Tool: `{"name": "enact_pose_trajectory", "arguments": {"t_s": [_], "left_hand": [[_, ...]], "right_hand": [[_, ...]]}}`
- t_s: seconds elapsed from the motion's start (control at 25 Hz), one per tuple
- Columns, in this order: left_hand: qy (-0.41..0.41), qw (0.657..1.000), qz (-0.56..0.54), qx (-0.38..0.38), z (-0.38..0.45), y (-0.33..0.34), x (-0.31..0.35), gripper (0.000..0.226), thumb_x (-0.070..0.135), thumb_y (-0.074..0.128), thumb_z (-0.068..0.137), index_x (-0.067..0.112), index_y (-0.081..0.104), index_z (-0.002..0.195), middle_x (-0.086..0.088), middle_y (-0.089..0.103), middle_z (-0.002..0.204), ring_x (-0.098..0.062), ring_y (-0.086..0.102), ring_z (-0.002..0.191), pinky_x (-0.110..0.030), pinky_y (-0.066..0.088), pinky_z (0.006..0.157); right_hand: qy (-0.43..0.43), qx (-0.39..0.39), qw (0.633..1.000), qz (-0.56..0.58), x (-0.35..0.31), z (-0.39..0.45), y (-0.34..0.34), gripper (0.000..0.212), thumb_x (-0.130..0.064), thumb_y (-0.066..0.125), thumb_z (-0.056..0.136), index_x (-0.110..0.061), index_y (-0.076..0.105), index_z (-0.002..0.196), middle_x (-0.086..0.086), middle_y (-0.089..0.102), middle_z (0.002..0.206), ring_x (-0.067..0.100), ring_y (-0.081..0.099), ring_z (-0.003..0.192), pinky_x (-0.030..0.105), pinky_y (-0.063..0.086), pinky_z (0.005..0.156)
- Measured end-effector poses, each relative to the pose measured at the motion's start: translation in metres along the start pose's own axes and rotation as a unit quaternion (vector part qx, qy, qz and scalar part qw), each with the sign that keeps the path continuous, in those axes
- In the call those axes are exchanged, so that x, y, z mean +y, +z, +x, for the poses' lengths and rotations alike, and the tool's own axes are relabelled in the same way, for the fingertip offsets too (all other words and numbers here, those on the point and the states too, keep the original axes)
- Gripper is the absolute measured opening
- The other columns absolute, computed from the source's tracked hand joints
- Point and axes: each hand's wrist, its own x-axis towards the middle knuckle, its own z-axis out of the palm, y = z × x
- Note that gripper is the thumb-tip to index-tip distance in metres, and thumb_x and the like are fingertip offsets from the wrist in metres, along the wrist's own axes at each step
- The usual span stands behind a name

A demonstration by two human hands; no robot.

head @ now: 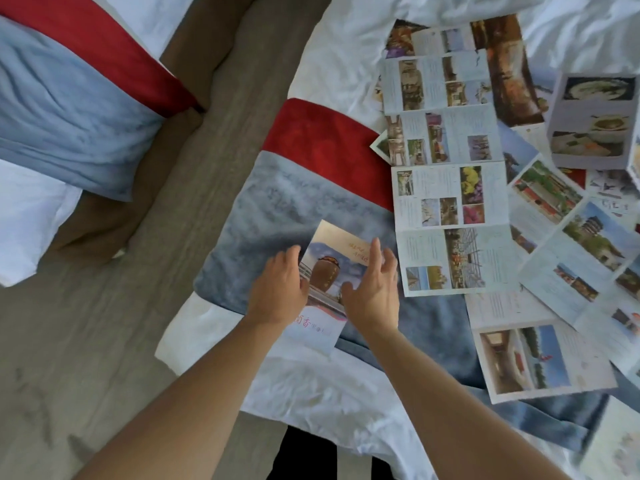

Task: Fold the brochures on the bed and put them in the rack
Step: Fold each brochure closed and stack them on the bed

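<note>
With the left hand (278, 289) and right hand (372, 289) both loose-fingered on the narrow folded glossy paper brochure (327, 282) lying on the near grey-blue plush bed runner (277, 202), the crease wants firm flattening, edges aligned, before lifting.

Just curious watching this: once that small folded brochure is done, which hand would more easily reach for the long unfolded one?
Probably the right hand. The long unfolded brochure lies just to its right, almost at its fingertips. The left hand sits on the far side of the folded brochure and would have to cross over.
</note>
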Motion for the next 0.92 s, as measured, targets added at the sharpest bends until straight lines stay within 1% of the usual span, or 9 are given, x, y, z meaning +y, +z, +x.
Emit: {"name": "enact_pose_trajectory", "arguments": {"t_s": [0.08, 0.12, 0.16, 0.24, 0.32, 0.44, 0.56, 0.8, 0.92], "left_hand": [[0.103, 0.992, 0.069, 0.016, -0.001, 0.002, -0.005, 0.073, 0.034, 0.064, 0.089, 0.012, 0.03, 0.15, -0.011, 0.044, 0.143, -0.03, 0.041, 0.133, -0.041, 0.047, 0.099], [0.148, 0.985, 0.094, 0.002, -0.004, 0.004, -0.006, 0.079, 0.039, 0.063, 0.089, 0.011, 0.025, 0.153, -0.014, 0.034, 0.153, -0.032, 0.031, 0.142, -0.042, 0.039, 0.109], [0.178, 0.977, 0.118, -0.025, -0.008, 0.008, -0.005, 0.084, 0.045, 0.06, 0.09, 0.011, 0.018, 0.156, -0.017, 0.021, 0.16, -0.033, 0.018, 0.149, -0.043, 0.03, 0.117], [0.199, 0.96, 0.176, -0.087, -0.017, 0.021, -0.004, 0.092, 0.053, 0.051, 0.092, 0.012, 0.002, 0.158, -0.017, -0.007, 0.165, -0.032, -0.005, 0.153, -0.044, 0.012, 0.123], [0.202, 0.948, 0.219, -0.113, -0.021, 0.035, -0.009, 0.094, 0.054, 0.048, 0.093, 0.014, -0.008, 0.157, -0.014, -0.02, 0.163, -0.031, -0.013, 0.152, -0.045, 0.003, 0.123], [0.186, 0.943, 0.246, -0.123, -0.018, 0.044, -0.012, 0.1, 0.056, 0.049, 0.093, 0.016, -0.018, 0.155, -0.013, -0.022, 0.163, -0.031, -0.017, 0.151, -0.046, 0.0, 0.123], [0.178, 0.944, 0.256, -0.112, -0.015, 0.053, -0.014, 0.1, 0.056, 0.048, 0.094, 0.014, -0.02, 0.154, -0.015, -0.021, 0.163, -0.032, -0.018, 0.15, -0.047, 0.0, 0.123], [0.199, 0.954, 0.217, -0.057, -0.027, 0.049, -0.021, 0.096, 0.056, 0.051, 0.089, 0.007, 0.005, 0.157, -0.019, 0.0, 0.165, -0.033, -0.002, 0.153, -0.048, 0.007, 0.123], [0.192, 0.961, 0.18, -0.089, -0.039, 0.056, -0.026, 0.092, 0.052, 0.052, 0.092, 0.014, 0.002, 0.159, -0.017, -0.004, 0.165, -0.032, -0.003, 0.153, -0.047, 0.005, 0.123]], "right_hand": [[-0.06, 0.023, 0.993, -0.099, -0.001, 0.001, 0.009, 0.084, -0.024, 0.066, 0.09, -0.021, 0.016, 0.157, 0.013, 0.008, 0.166, 0.036, 0.018, 0.15, 0.049, 0.035, 0.112], [-0.106, 0.017, 0.985, -0.138, -0.001, 0.001, 0.014, 0.08, -0.027, 0.062, 0.092, -0.02, 0.017, 0.158, 0.012, 0.005, 0.168, 0.033, 0.007, 0.154, 0.049, 0.025, 0.118], [-0.152, 0.001, 0.974, -0.169, 0.0, 0.001, 0.018, 0.078, -0.027, 0.059, 0.094, -0.018, 0.016, 0.159, 0.012, 0.002, 0.168, 0.031, -0.001, 0.155, 0.049, 0.017, 0.122], [-0.219, -0.037, 0.95, -0.22, 0.004, 0.002, 0.027, 0.076, -0.024, 0.056, 0.097, -0.013, 0.013, 0.16, 0.012, 0.0, 0.168, 0.03, -0.007, 0.154, 0.05, 0.009, 0.124], [-0.247, -0.063, 0.931, -0.261, 0.01, 0.004, 0.036, 0.073, -0.027, 0.053, 0.1, -0.007, 0.016, 0.159, 0.015, 0.002, 0.168, 0.033, -0.004, 0.154, 0.051, 0.008, 0.124], [-0.244, -0.088, 0.914, -0.313, 0.019, 0.009, 0.043, 0.071, -0.039, 0.043, 0.104, -0.005, 0.014, 0.159, 0.017, 0.001, 0.167, 0.033, -0.004, 0.154, 0.05, 0.007, 0.124], [-0.239, -0.096, 0.908, -0.33, 0.025, 0.014, 0.046, 0.071, -0.044, 0.032, 0.104, -0.007, 0.009, 0.16, 0.016, -0.004, 0.167, 0.031, -0.007, 0.154, 0.048, 0.005, 0.125], [-0.325, -0.072, 0.902, -0.275, 0.025, 0.013, 0.046, 0.067, -0.025, 0.055, 0.1, -0.006, 0.025, 0.157, 0.011, 0.015, 0.166, 0.028, 0.007, 0.154, 0.049, 0.018, 0.123], [-0.336, -0.082, 0.896, -0.279, 0.026, 0.022, 0.042, 0.062, -0.032, 0.049, 0.102, -0.008, 0.03, 0.156, 0.01, 0.017, 0.167, 0.028, 0.008, 0.154, 0.047, 0.016, 0.124]]}}
